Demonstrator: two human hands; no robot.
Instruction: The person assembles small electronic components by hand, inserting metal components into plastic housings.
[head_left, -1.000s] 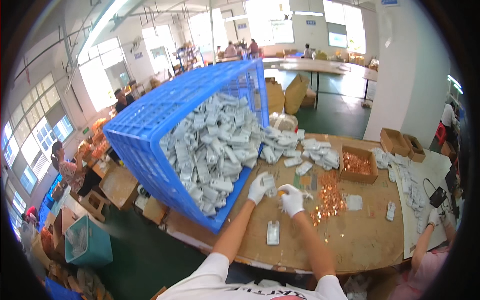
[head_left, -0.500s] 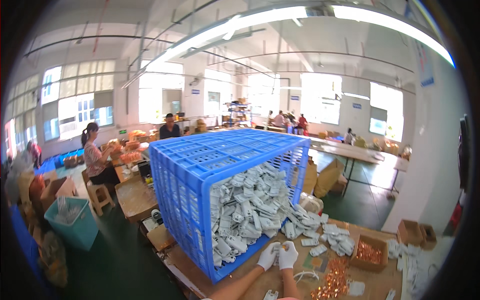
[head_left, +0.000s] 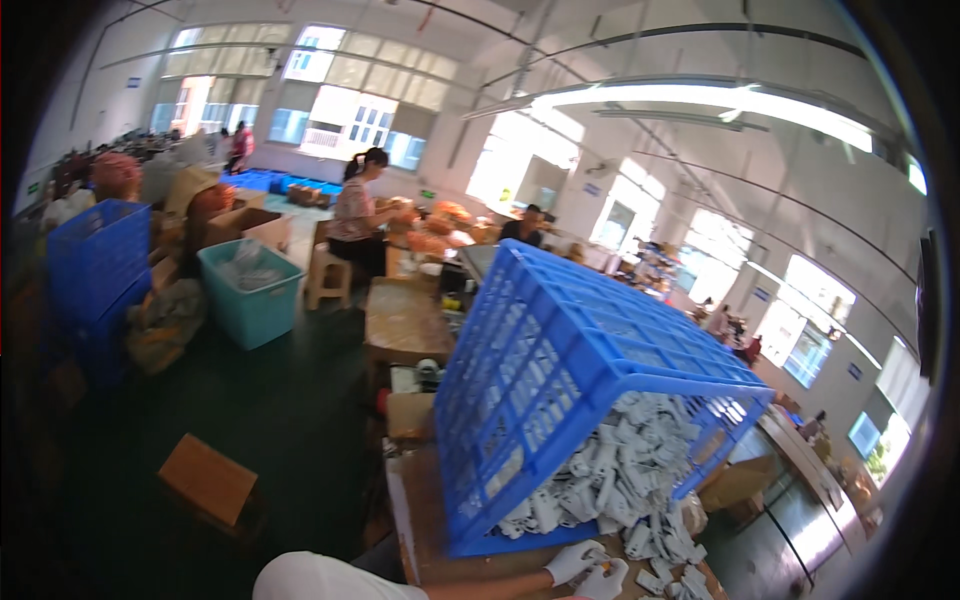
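My left hand (head_left: 576,561) and my right hand (head_left: 602,581), both in white gloves, are close together at the lower edge of the view. Their fingers are closed around something small, with a bit of orange showing between them; the rest is hidden. Just beyond them a large blue plastic crate (head_left: 545,345) lies on its side on the table, its open side facing me. White-grey plastic housings (head_left: 620,470) fill it and spill out onto the tabletop. More loose housings (head_left: 668,580) lie to the right of my right hand.
Brown table edge (head_left: 425,515) runs left of the crate. A cardboard box (head_left: 210,478) sits on the dark green floor. Further left are a teal bin (head_left: 250,295) and stacked blue crates (head_left: 98,265). A seated person (head_left: 358,215) works at a table; another person (head_left: 522,228) is behind the crate.
My view has swung left and tilted, so the crate and my hands appear further right. The box of copper-coloured pieces has left the view. Both hands remain together with fingers closed.
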